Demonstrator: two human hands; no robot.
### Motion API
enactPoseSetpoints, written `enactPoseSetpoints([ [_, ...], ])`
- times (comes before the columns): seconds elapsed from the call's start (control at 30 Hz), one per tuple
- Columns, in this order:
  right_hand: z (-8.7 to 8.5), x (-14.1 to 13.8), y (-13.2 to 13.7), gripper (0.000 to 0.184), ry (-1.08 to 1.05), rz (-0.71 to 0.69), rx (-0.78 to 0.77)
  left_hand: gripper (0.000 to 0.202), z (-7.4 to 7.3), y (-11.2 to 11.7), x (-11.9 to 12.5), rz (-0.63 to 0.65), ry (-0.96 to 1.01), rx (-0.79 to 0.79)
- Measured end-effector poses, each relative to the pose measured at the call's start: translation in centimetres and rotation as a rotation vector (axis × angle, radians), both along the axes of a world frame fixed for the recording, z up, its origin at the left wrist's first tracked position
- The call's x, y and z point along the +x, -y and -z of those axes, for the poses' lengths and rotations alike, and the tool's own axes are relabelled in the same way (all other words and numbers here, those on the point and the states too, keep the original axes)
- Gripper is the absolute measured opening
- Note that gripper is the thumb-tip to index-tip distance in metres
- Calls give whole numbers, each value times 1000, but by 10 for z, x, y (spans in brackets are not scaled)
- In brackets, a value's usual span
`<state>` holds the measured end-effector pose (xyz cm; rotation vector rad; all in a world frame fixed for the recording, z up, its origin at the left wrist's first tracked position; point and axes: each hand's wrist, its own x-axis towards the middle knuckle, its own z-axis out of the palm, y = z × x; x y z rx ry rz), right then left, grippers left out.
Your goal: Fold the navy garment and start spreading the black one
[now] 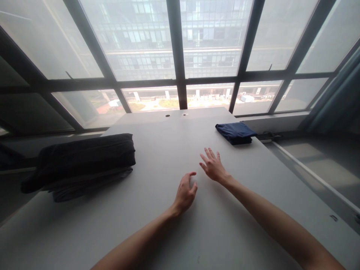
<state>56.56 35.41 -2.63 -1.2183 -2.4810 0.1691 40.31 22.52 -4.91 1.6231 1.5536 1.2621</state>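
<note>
Over the middle of the white table [168,150] is my left hand [185,193], its fingers curved and the thumb apart from them, with nothing held. My right hand [213,165] is a little farther forward and to the right, fingers spread and likewise holding nothing. Beyond it, at the table's right edge, lies a folded navy blue cloth item [235,132], which is the thing nearest to that hand but apart from it. A thick stack of folded black cloth [90,157] rests at the left, partly over the table's edge.
Two round holes, one a cable hole [167,116], are at the table's far end. Large framed windows [180,80] stand behind it. A curtain [332,90] hangs at the right, above a floor with a white bar [312,172]. A small dark object [333,218] lies near the right edge.
</note>
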Motion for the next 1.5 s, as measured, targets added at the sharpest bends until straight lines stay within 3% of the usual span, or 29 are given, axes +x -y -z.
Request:
enactPoseSetpoints([
  [0.1, 3, -23, 24, 49, 19, -165, -14, 34, -4, 1, 2, -4, 42, 35],
  [0.27, 12, -39, 40, 47, 65, -194, -124, 24, -6, 4, 5, -51, 130, 50],
  [0.7, 42, -31, 35, 48, 71, -202, 44, 34, -7, 9, 10, -37, 65, 41],
  [0.93, 53, -27, 30, 47, 38, -228, 76, 35, -1, 9, 10, -42, 31, 44],
  [1.1, 57, -27, 27, 46, 12, -233, 101, 34, -2, 1, 6, -40, 139, 7],
  [1.27, 54, -31, 26, 46, 35, -211, 88, 34, -24, -13, -20, -56, 211, -101],
  [1.4, 56, -31, 25, 47, 36, -204, 79, 45, -54, -26, -65, -166, 77, 31],
  [1.5, 60, -29, 24, 48, 22, -202, 64, 44, -80, -32, -109, -320, -16, 143],
])
